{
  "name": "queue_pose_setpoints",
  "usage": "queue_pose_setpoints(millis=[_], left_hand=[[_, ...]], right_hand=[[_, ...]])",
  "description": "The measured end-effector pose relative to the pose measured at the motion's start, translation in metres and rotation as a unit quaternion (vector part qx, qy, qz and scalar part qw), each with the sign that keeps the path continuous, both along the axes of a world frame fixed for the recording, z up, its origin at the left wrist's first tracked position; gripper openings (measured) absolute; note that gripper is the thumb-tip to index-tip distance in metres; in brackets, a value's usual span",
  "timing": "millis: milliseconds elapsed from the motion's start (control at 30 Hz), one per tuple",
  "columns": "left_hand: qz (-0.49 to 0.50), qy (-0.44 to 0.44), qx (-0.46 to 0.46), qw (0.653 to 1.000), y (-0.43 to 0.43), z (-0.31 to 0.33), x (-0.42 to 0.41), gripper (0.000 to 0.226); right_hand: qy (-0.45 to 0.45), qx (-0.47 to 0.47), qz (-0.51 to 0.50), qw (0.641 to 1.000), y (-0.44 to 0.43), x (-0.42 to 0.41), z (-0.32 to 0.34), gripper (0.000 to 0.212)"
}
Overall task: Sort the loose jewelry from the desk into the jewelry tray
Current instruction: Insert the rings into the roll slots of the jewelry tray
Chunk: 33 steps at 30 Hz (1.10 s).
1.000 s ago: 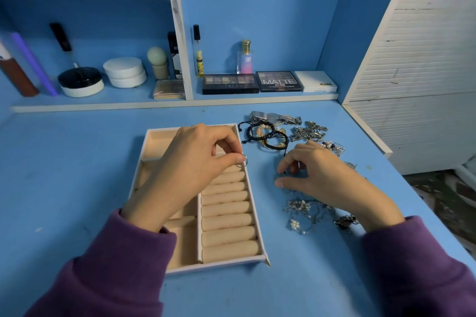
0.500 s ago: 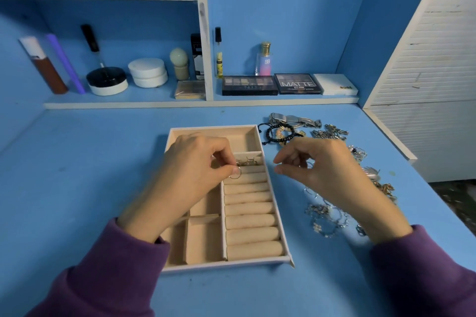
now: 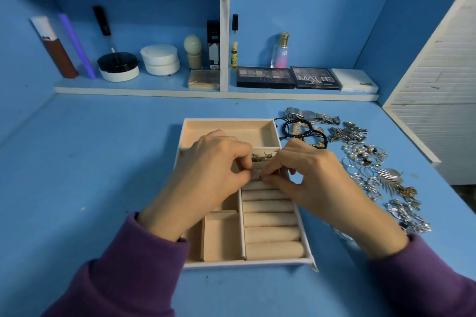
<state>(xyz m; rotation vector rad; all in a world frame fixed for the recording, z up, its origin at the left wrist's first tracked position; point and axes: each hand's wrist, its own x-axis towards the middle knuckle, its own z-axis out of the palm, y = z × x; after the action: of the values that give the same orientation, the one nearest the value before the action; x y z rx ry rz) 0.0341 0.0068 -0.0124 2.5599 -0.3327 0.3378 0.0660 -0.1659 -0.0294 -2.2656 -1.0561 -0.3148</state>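
A beige jewelry tray [image 3: 226, 127] with white rim lies on the blue desk, with open compartments and a column of ring rolls [image 3: 270, 219]. My left hand [image 3: 206, 180] and my right hand [image 3: 306, 177] meet over the upper ring rolls, fingertips pinched together on a small silver ring [image 3: 257, 175], mostly hidden. Small silver pieces [image 3: 262, 156] sit in the tray just behind my fingers. Loose jewelry lies right of the tray: black bead bracelets [image 3: 298, 129], a metal watch [image 3: 311, 114], pearl pieces [image 3: 360, 153] and silver earrings [image 3: 407, 213].
A low shelf at the back holds eyeshadow palettes [image 3: 265, 77], a perfume bottle [image 3: 281, 51], white jars [image 3: 160, 59], a black-lidded jar [image 3: 118, 66] and tubes [image 3: 55, 49]. A white louvred panel [image 3: 443, 80] stands at the right edge of the desk.
My right hand has moved left from the loose jewelry onto the tray and joined my left hand at the ring. My left hand has lowered the ring to the upper rolls.
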Motion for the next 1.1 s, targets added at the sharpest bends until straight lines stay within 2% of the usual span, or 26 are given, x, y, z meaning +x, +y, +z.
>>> queue_pose_setpoints(millis=[100,300,1100], left_hand=[[-0.015,0.014,0.01,1.0,-0.0006,0.0019,0.0009,0.025],[-0.03,0.033,0.007,0.999,0.0054,0.0005,0.002,0.004],[-0.017,0.021,0.04,0.999,-0.0007,-0.0022,-0.0008,0.008]], right_hand=[[0.0,0.001,-0.014,1.0,-0.0028,0.0004,-0.0011,0.002],[0.022,0.016,-0.009,1.0,-0.0073,-0.0019,-0.0024,0.015],[-0.005,0.024,-0.022,0.999,-0.004,-0.0003,-0.0096,0.011]])
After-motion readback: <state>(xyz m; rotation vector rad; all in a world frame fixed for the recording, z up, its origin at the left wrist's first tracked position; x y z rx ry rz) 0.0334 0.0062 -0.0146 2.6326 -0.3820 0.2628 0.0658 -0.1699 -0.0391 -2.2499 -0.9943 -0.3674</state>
